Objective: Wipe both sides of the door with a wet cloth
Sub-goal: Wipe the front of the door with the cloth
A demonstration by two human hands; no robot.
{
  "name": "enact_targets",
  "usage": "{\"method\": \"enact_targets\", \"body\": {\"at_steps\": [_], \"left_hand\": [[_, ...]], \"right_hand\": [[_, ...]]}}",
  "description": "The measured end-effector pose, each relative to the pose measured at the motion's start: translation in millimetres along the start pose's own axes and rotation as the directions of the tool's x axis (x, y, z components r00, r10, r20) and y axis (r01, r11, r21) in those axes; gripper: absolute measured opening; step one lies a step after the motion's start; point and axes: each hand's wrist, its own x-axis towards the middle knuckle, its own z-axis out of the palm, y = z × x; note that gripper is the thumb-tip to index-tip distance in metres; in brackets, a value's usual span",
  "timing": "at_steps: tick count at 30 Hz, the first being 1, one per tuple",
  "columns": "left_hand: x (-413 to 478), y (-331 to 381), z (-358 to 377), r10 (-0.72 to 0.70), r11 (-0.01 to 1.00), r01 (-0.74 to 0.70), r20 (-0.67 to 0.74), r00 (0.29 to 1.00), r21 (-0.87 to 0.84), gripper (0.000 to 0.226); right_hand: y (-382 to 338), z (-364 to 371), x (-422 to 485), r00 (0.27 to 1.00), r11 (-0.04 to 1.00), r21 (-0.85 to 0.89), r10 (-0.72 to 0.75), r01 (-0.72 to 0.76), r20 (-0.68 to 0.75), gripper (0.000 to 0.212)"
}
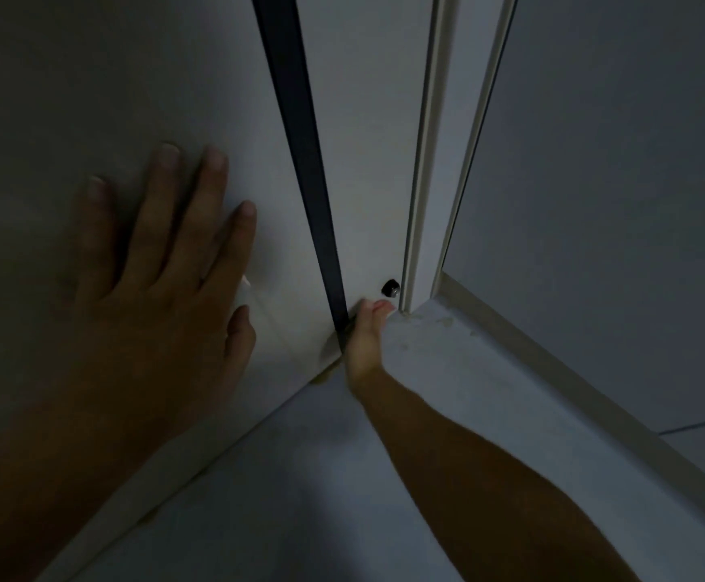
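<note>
The white door fills the left of the view, and its dark narrow edge runs down the middle. My left hand lies flat on the near face of the door with its fingers straight and spread. My right hand reaches down low to the foot of the door, right beside the dark edge. Only its thumb and one fingertip show there. Its other fingers are hidden behind the edge. No cloth is visible in either hand. The scene is dim.
A black door stopper sits low on the wall behind the door. The white door frame stands to the right of it, with a skirting board along the right-hand wall. Pale floor lies below.
</note>
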Motion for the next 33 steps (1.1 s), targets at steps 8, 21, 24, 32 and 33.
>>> {"method": "enact_targets", "body": {"at_steps": [8,21,24,32,33], "left_hand": [[1,-3,1,-0.008,1.000,0.008,-0.016,1.000,0.004,0.076],[-30,-31,-47,-0.094,0.993,0.086,-0.106,0.990,-0.081,0.072],[-40,-48,-62,-0.148,0.989,0.146,-0.130,0.980,-0.028,0.077],[-63,-79,-79,-0.263,0.964,0.266,-0.161,0.951,-0.006,0.077],[-65,-82,-81,-0.276,0.960,0.279,-0.168,0.946,-0.008,0.077]], "right_hand": [[21,-13,8,0.984,0.936,-0.306,-0.174,0.176,0.033,0.048],[-138,42,-119,0.531,0.513,-0.139,-0.804,0.847,0.266,0.072],[-163,50,-112,0.365,0.303,-0.261,-0.900,0.917,0.240,0.073],[-146,50,-104,0.430,0.373,-0.285,-0.886,0.883,0.172,0.072],[-171,54,-108,0.408,0.371,-0.256,-0.906,0.893,0.109,0.072]]}}
